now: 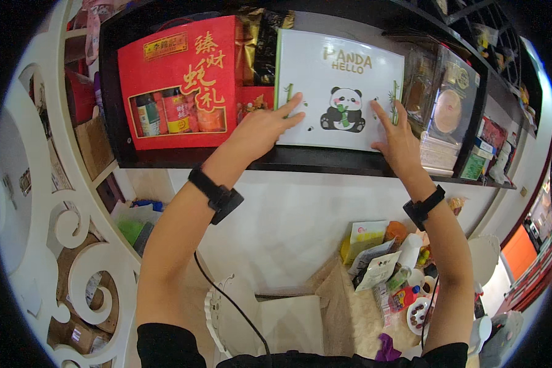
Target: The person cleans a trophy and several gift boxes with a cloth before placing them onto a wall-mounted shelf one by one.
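A white box with a panda picture (342,60) stands upright on a black wall shelf (267,158), its printed front facing me. My left hand (267,126) touches the lower left part of that front, with two fingers spread. Against the lower right part rests my right hand (395,133), its fingers apart. Left of the panda box stands a red gift box (179,83) with bottles behind its window, and black and gold packaging (262,46) shows between them. Clear-fronted boxes (451,106) stand to the right, beside my right hand.
Below the shelf is a white chair (290,322). A cloth-covered table (363,317) at the lower right bears snack bags (379,271), bottles and a plate (418,315). White scrollwork (92,285) rises at the left. A black cable (230,303) hangs near my left arm.
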`<state>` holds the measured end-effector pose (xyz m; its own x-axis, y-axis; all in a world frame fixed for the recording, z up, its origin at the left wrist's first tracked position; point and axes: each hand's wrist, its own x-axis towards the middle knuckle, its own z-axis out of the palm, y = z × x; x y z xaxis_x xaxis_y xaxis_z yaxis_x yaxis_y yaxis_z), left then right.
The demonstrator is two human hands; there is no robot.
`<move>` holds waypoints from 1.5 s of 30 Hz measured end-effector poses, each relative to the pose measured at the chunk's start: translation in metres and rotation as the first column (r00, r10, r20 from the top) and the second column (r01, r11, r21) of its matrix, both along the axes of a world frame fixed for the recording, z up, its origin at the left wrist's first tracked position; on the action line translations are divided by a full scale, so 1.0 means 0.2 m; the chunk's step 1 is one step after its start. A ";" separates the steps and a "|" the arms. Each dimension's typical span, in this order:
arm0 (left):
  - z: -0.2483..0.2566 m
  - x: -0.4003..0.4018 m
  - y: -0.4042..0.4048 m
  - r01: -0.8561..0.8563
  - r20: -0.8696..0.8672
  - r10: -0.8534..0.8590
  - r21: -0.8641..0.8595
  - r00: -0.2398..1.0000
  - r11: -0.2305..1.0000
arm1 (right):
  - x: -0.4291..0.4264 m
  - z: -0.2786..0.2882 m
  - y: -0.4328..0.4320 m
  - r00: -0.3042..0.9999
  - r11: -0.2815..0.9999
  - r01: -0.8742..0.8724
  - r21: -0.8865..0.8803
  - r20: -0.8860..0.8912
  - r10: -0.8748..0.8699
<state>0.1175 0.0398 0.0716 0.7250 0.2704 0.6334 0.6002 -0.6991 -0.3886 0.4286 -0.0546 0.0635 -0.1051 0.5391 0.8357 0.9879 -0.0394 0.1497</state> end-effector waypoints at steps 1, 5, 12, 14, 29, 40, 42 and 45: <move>0.02 0.00 0.00 -0.020 -0.031 0.020 0.003 0.999 1.000 | 0.00 0.01 0.03 0.999 1.000 0.013 -0.025 -0.037 -0.014; 0.02 0.05 0.04 -0.004 -0.146 0.014 0.070 0.989 0.998 | 0.05 0.04 0.15 0.992 0.991 0.040 -0.125 -0.112 -0.054; 0.00 0.13 0.09 0.025 -0.091 -0.021 0.040 0.996 0.999 | 0.12 0.00 0.24 0.993 0.997 -0.011 -0.076 -0.115 0.002; 0.00 0.14 0.13 -0.013 -0.057 0.012 -0.006 0.998 1.000 | 0.13 0.01 0.27 0.994 0.998 -0.018 -0.066 -0.110 0.010; 0.05 0.17 0.20 -0.117 -0.052 0.108 -0.224 0.993 0.968 | 0.09 0.03 0.26 0.979 0.998 0.011 -0.060 -0.204 -0.023; 0.04 0.12 0.17 -0.320 -0.219 0.300 -0.065 0.929 0.945 | 0.16 0.02 0.23 0.949 0.974 -0.195 -0.113 -0.273 0.158; 0.03 0.13 0.19 -0.352 -0.226 0.322 -0.109 0.920 0.930 | 0.16 0.01 0.29 0.943 0.965 -0.229 -0.125 -0.276 0.188; 0.02 0.16 0.20 -0.374 -0.236 0.329 -0.181 0.914 0.909 | 0.17 0.00 0.31 0.943 0.965 -0.234 -0.114 -0.267 0.198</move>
<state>0.1487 0.0806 0.0750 0.6598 0.6456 0.3846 0.7502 -0.5368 -0.3860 0.4624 0.0075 0.0625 -0.0291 0.6416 0.7665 0.9764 0.1825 -0.1157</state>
